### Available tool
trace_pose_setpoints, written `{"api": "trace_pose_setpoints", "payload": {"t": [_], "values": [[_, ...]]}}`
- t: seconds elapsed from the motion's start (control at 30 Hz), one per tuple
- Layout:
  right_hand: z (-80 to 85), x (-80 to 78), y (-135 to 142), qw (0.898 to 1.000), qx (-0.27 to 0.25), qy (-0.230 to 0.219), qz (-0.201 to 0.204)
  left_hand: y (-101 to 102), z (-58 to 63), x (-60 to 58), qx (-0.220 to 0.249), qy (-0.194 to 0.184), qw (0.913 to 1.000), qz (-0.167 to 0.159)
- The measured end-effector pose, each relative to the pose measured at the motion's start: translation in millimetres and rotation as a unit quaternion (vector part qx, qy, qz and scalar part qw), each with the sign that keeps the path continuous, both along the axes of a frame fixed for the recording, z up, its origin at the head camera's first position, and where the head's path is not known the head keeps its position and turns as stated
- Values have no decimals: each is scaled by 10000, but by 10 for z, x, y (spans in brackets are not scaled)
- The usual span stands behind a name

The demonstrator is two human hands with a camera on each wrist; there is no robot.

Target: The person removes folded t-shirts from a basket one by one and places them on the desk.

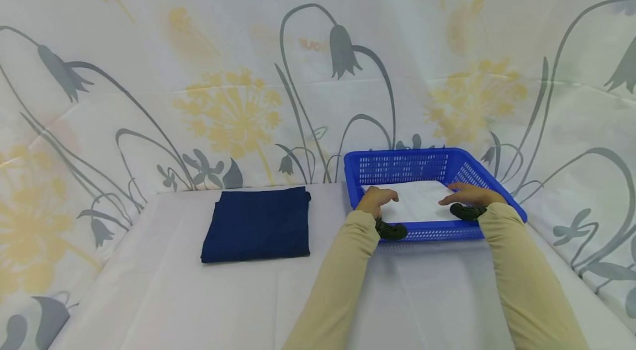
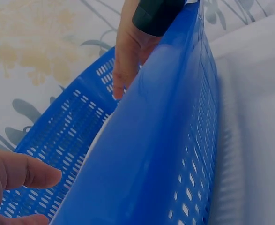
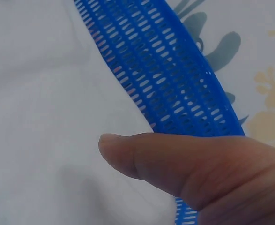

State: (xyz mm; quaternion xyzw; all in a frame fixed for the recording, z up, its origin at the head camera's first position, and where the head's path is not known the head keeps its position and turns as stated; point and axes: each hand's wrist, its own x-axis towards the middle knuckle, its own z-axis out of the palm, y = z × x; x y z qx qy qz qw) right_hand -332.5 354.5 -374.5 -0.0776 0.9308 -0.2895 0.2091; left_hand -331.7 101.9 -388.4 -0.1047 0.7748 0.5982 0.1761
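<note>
A folded navy cloth [image 1: 258, 226] lies flat to the left of the blue basket [image 1: 432, 224], well apart from it, on the white-covered counter [image 1: 238, 306]. Just in front of the basket's left part, a pale beige left sleeve [image 1: 338, 289] reaches forward, with a dark wrist piece [image 1: 392, 229] at its cuff. The left hand [image 1: 375, 201] is inside the basket's left side, at the edge of the white cloth [image 1: 414, 203]; its thumb stands apart from the fingers (the left wrist view shows the gap well). How far those fingers reach beneath the cloth is hidden.

The white cloth itself lies inside the basket, smooth and pale, covering most of the width between the 2 hands. The basket's slotted walls show around it, mainly at the back and right.

The right hand [image 1: 472, 195] enters over the basket's right part, thumb extended above the white cloth and spread away from the fingers. Whether its fingertips touch the cloth, I cannot tell. The matching right sleeve [image 1: 526, 284] comes in from the basket's front right. Behind the basket and on both sides of it hangs flower-patterned fabric [image 1: 149, 63], printed in grey and yellow.
</note>
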Motion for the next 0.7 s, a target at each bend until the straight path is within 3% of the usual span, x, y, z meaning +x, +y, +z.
{"api": "trace_pose_setpoints", "payload": {"t": [0.13, 0.27, 0.5, 0.7], "values": [[-4, -16, 0, 10000, -54, -70, -31, -15, 7, 18, -107, 132, 9998, -84], [47, -7, -41, 9995, -283, -117, -61, -23, 35, 8, -166, 19, 9997, -176], [42, -15, -32, 9980, -394, 449, 189, -9, 26, -6, -81, 74, 9997, -231], [60, -29, -67, 9979, -276, 506, 291, -17, 43, 21, 127, 112, 9998, -107]]}}
